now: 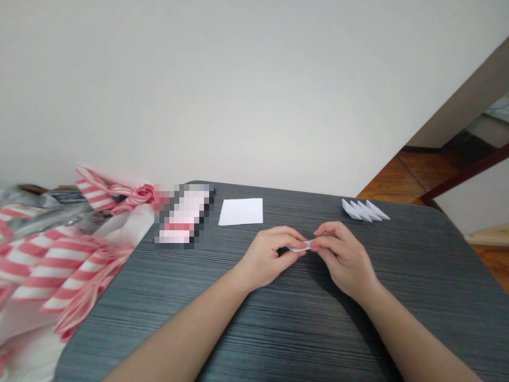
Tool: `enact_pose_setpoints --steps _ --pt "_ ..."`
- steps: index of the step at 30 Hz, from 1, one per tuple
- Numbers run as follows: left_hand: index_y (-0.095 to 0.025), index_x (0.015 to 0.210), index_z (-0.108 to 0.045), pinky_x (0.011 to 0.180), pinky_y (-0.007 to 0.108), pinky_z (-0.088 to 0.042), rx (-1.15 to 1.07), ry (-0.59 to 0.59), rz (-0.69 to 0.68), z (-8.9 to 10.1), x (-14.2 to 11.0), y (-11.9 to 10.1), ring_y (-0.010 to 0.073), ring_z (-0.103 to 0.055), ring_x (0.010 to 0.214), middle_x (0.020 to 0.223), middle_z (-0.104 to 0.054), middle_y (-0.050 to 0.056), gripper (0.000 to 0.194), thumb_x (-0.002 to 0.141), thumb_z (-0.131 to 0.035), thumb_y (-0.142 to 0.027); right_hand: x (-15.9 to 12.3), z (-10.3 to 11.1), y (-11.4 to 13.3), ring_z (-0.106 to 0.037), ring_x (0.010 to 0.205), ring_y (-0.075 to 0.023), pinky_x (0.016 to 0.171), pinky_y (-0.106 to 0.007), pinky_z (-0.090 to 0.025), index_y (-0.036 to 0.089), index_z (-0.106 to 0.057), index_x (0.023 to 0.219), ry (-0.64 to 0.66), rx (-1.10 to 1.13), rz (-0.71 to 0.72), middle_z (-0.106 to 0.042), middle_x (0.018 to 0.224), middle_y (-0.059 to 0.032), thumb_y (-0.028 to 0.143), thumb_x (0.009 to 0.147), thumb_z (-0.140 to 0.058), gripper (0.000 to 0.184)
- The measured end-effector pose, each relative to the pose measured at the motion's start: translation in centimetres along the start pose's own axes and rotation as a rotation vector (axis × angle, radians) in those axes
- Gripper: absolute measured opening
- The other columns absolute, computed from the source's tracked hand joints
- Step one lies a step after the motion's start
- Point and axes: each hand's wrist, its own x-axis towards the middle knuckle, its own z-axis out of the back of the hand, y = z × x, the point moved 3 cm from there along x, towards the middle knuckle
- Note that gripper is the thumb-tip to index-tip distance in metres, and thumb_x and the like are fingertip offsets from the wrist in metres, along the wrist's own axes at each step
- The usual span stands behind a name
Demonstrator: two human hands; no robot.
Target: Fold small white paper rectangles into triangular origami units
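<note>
Pinching a small folded strip of white paper [300, 246], the left hand [264, 257] and right hand [344, 260] are clamped on it from either side, fingertips close together, over a dark grey table [417, 297]. Farther out, folded paper triangles [365, 210] lie overlapping in a row at one o'clock, a white paper sheet [240, 211] at eleven, a pixelated item [183, 215] at ten, and a red-and-white striped bag [51, 265] at nine, off the table's edge.

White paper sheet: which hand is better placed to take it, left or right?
Left, probably: the left hand is nearer the white paper sheet than the right hand, and both pinch a small paper piece.
</note>
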Motion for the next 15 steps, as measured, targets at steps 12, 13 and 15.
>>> enact_pose_setpoints --steps 12,13,15 --pt "-0.019 0.091 -0.076 0.081 0.028 -0.056 0.011 -0.038 0.026 0.2 -0.1 0.2 0.0159 -0.069 0.093 0.104 -0.074 0.007 0.010 0.088 -0.066 -0.018 -0.5 -0.2 -1.9 -0.057 0.059 -0.0138 0.056 -0.027 -0.048 0.022 -0.063 0.101 0.065 0.055 -0.195 -0.065 0.081 -0.0014 0.022 0.088 -0.065 0.013" --pt "-0.019 0.091 -0.076 0.082 0.028 -0.056 0.009 -0.036 0.025 0.2 -0.1 0.2 0.0161 -0.069 0.093 0.104 -0.074 0.007 0.010 0.088 -0.066 -0.018 -0.4 -0.1 -1.9 -0.059 0.063 -0.0147 0.058 -0.027 -0.048 0.022 -0.065 0.099 0.072 0.040 -0.175 -0.066 0.083 -0.0025 0.022 0.089 -0.064 0.010" --pt "-0.020 0.092 -0.076 0.080 0.028 -0.056 0.006 -0.024 0.024 0.1 -0.1 0.2 0.0163 -0.070 0.093 0.104 -0.074 0.007 0.011 0.088 -0.065 -0.018 -0.2 0.0 -1.7 -0.063 0.071 -0.0169 0.063 -0.029 -0.050 0.022 -0.066 0.096 0.083 0.027 -0.141 -0.068 0.087 -0.0041 0.022 0.091 -0.062 0.007"
